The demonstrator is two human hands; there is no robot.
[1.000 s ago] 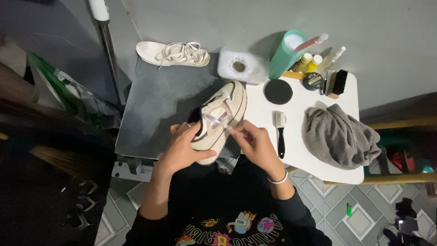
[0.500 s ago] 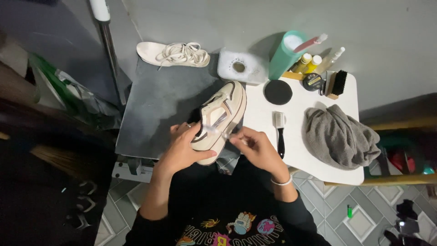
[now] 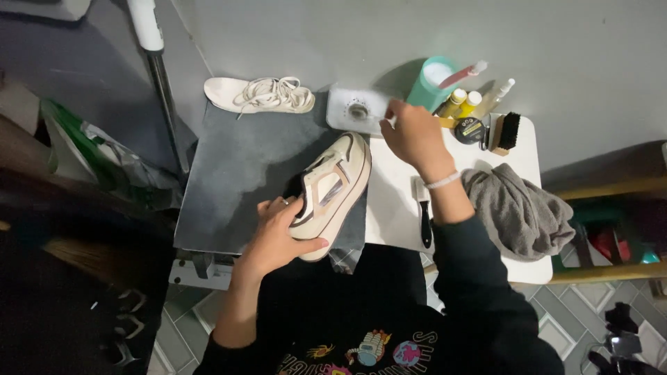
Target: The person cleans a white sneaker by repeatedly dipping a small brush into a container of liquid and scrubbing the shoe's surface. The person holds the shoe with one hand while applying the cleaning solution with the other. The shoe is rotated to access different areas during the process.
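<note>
A cream sneaker (image 3: 332, 187) without laces lies across the edge of a grey mat (image 3: 236, 173) and a white table (image 3: 396, 201). My left hand (image 3: 278, 232) grips its heel end. My right hand (image 3: 413, 135) is stretched out toward the back of the table, over the spot between a white round-holed container (image 3: 354, 110) and a small black tin; its fingers look pinched, and I cannot see what they hold. A black-handled brush (image 3: 422, 212) lies on the table beside my right forearm.
An insole with loose laces (image 3: 260, 96) lies at the mat's far edge. A teal cup (image 3: 431, 83), yellow bottles (image 3: 462, 103), a black tin (image 3: 471, 130) and a bristle brush (image 3: 506, 132) stand at the back. A grey cloth (image 3: 517, 208) is bunched at right. A metal pole (image 3: 163, 83) rises at left.
My right hand has left the sneaker's upper and reached out to the back of the table. My left hand still holds the sneaker, which has stayed put.
</note>
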